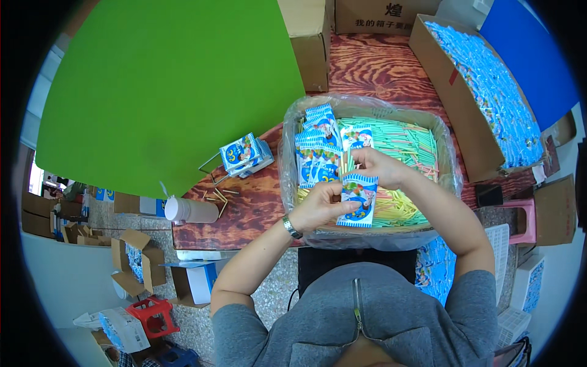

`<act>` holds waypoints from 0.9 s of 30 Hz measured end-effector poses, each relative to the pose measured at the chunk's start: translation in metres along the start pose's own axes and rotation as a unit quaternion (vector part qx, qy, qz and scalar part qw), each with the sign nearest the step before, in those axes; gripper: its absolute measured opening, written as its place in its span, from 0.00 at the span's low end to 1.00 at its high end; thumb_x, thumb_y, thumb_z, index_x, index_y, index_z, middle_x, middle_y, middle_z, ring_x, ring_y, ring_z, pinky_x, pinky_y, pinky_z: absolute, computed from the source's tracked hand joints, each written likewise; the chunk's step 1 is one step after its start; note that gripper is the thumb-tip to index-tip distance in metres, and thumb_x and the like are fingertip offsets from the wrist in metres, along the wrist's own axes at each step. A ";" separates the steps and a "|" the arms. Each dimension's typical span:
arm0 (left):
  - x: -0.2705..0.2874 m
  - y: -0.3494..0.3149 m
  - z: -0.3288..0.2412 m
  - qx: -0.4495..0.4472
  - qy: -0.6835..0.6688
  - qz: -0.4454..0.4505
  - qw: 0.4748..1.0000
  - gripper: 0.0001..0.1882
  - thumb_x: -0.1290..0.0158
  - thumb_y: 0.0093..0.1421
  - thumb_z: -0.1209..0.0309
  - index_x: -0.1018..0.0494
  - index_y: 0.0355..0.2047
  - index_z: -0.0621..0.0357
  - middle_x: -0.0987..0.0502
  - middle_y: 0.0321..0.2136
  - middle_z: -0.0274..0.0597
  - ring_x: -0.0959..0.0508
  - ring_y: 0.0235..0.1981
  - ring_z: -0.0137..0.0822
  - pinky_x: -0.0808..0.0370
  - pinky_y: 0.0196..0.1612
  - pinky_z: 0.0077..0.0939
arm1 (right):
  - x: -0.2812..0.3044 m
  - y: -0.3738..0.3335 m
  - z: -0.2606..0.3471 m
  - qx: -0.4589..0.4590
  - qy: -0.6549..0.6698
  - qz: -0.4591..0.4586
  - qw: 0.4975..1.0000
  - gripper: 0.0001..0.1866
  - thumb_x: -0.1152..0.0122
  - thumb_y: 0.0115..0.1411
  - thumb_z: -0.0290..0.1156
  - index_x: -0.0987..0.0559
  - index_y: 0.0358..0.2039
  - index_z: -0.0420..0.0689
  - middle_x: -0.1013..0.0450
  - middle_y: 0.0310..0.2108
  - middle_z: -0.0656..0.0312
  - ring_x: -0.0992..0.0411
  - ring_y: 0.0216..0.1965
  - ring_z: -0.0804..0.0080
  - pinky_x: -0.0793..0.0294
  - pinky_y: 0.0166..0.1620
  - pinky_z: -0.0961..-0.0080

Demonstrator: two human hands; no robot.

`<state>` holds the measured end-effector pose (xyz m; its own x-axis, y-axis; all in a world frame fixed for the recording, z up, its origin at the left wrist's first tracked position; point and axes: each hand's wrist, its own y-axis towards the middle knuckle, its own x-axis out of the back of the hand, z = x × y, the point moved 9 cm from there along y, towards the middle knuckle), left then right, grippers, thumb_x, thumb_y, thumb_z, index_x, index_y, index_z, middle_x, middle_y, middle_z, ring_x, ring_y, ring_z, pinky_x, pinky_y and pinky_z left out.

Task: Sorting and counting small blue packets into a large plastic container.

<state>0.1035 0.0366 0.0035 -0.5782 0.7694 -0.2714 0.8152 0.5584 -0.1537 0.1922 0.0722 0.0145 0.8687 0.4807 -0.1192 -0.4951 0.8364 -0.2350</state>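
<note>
A small blue-and-white printed packet point(361, 191) is pinched between the thumb and fingers of my left hand point(321, 207), which wears a metal watch. At its upper edge, the closed fingers of my right hand point(382, 167) grip a few thin pale-yellow sticks point(347, 163). Whether any sticks are inside the packet cannot be seen. Both hands are over a plastic-lined carton point(457, 160) of thin green, pink and yellow sticks point(400, 137). Inside it at the left lies a pile of similar packets point(317, 153), with another packet point(356, 136) just beyond my right hand.
Left of the carton, packets point(241, 154) sit in a wire stand near a pinkish bottle point(191, 210). A large green board point(171, 85) covers the table's left. At the right stands a long carton point(461, 101) full of blue packets. A pink stool point(523, 220) is beside the table.
</note>
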 end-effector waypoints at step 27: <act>-0.042 0.033 -0.048 0.010 0.365 0.070 0.928 0.18 0.45 0.62 0.60 0.26 0.43 0.63 0.23 0.26 0.36 0.26 0.26 0.26 0.29 0.29 0.23 | 0.064 -0.044 -0.056 0.057 0.387 -0.302 0.869 0.12 0.44 0.66 0.37 0.31 0.36 0.41 0.29 0.29 0.61 0.25 0.29 0.68 0.20 0.33 0.68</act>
<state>0.1530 0.0378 0.0553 -0.3286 0.8434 0.4250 0.8807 0.4362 -0.1847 0.2701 0.0515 -0.0371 0.6976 -0.3388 -0.6313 0.0943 0.9169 -0.3879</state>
